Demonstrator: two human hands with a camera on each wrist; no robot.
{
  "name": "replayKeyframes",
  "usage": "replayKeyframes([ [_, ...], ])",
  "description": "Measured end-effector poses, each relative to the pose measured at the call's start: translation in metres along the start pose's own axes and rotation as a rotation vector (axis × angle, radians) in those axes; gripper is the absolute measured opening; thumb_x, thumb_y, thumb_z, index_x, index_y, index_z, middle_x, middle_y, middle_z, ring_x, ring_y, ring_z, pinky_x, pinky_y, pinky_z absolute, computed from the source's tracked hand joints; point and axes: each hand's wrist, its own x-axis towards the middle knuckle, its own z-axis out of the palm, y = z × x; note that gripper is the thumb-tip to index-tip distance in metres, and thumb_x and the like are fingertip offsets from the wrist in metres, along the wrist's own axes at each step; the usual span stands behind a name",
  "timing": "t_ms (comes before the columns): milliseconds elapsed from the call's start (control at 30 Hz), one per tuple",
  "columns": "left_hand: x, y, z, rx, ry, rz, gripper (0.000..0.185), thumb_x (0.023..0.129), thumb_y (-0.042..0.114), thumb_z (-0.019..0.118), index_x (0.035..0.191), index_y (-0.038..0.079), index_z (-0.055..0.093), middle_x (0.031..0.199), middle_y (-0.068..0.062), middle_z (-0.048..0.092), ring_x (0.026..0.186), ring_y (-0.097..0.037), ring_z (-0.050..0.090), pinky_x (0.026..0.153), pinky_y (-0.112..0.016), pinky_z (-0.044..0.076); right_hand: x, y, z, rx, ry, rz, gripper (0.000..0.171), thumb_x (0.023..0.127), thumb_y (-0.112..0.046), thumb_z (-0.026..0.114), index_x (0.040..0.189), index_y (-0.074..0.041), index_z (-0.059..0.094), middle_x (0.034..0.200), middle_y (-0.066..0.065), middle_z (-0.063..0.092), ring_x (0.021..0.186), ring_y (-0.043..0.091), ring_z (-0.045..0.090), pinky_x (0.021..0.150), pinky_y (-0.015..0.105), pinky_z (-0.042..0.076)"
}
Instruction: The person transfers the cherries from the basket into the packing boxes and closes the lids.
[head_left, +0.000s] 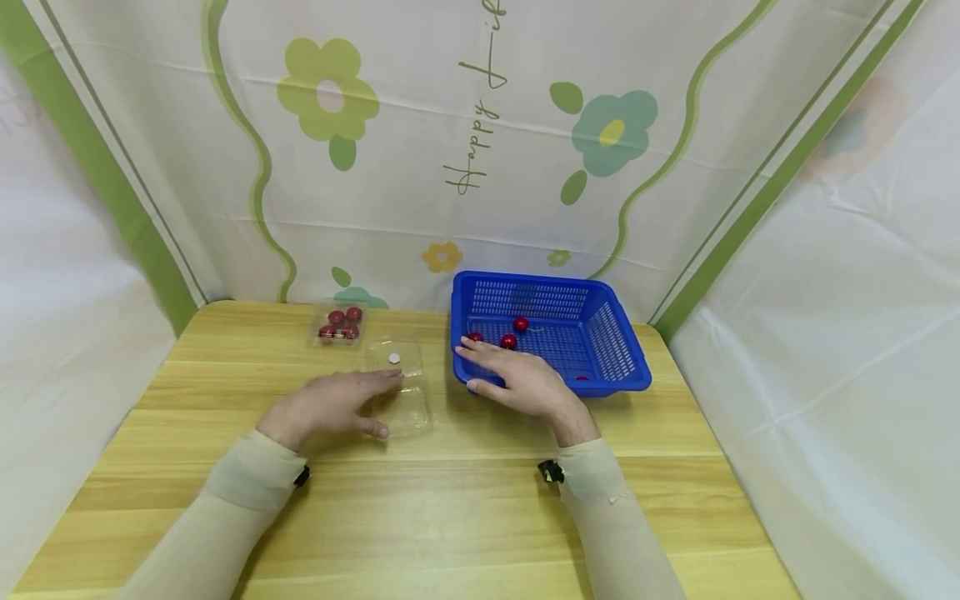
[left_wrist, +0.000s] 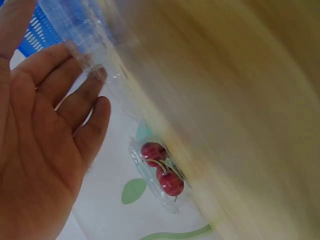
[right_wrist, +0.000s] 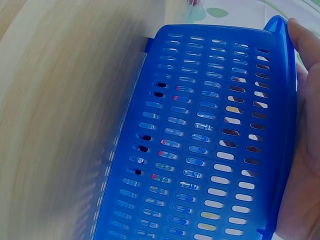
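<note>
"While both hands lie nearest us, what are their fingers doing?"

"The left hand (head_left: 333,407) has its fingers out, loosely parted, with the thumb well apart, holding nothing. Its fingertips are at the clear box (head_left: 414,408) (the left wrist view suggests contact, but not how firm). The right hand (head_left: 525,383) lies over the basket's near left rim, fingers fairly straight, thumb apart; whether they touch fruit, I can't tell."

"What could go wrong with that box?"

"It looks light, so a nudge from the left fingertips could slide it or flip a half over."

"And which way does it point?"

"It lies hinged open on the table (head_left: 420,517), left of the basket. Its long axis runs away from the person, far end leaning slightly left; the half with the white sticker (head_left: 393,358) is the farther one."

"The basket (head_left: 615,333)?"

"Long axis left to right. A wrist leaning on its rim might tip it, and the loose cherries (head_left: 521,323) inside would roll."

"Farther off?"

"A filled box (head_left: 318,319) of red fruit, near the table's far edge, which a stray left hand might knock. Behind hangs the flowered cloth (head_left: 405,167)."
</note>
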Motion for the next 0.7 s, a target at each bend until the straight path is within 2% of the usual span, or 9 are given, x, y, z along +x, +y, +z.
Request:
replayKeyframes([
  [200, -0.001, 0.006, 0.002, -0.025, 0.011, -0.027, 0.098, 0.101, 0.048, 0.091, 0.177, 0.003, 0.048, 0.185, -0.024, 0.047, 0.165, -0.052, 0.055, 0.136, -0.068, 0.049, 0.000, 0.000, 0.000, 0.005, -0.006, 0.000, 0.069, 0.121, -0.056, 0.058, 0.184, -0.036, 0.039, 0.192, -0.007, 0.037, 0.173, 0.028, 0.051, 0.128, 0.060, 0.060],
  [367, -0.001, 0.009, 0.003, -0.055, 0.013, -0.039, 0.098, 0.100, 0.044, 0.092, 0.176, 0.002, 0.049, 0.184, -0.026, 0.047, 0.165, -0.053, 0.055, 0.136, -0.068, 0.049, 0.000, -0.001, -0.001, 0.016, -0.013, 0.020, 0.068, 0.122, -0.059, 0.056, 0.184, -0.039, 0.038, 0.193, -0.008, 0.036, 0.175, 0.026, 0.048, 0.133, 0.061, 0.056],
  [500, -0.002, 0.009, 0.003, -0.073, 0.013, -0.036, 0.096, 0.100, 0.041, 0.092, 0.177, 0.001, 0.049, 0.185, -0.026, 0.046, 0.165, -0.054, 0.054, 0.135, -0.069, 0.048, -0.002, 0.001, -0.005, 0.056, -0.011, 0.025, 0.066, 0.121, -0.059, 0.057, 0.182, -0.038, 0.044, 0.192, -0.009, 0.038, 0.175, 0.027, 0.047, 0.136, 0.061, 0.053],
  [700, -0.003, 0.008, 0.003, -0.107, -0.003, -0.036, 0.094, 0.104, 0.039, 0.088, 0.179, 0.001, 0.045, 0.188, -0.026, 0.041, 0.170, -0.053, 0.048, 0.139, -0.071, 0.043, -0.013, 0.013, -0.019, 0.110, 0.031, 0.108, 0.058, 0.123, -0.052, 0.057, 0.177, -0.030, 0.056, 0.185, -0.001, 0.053, 0.171, 0.034, 0.054, 0.137, 0.066, 0.049],
])
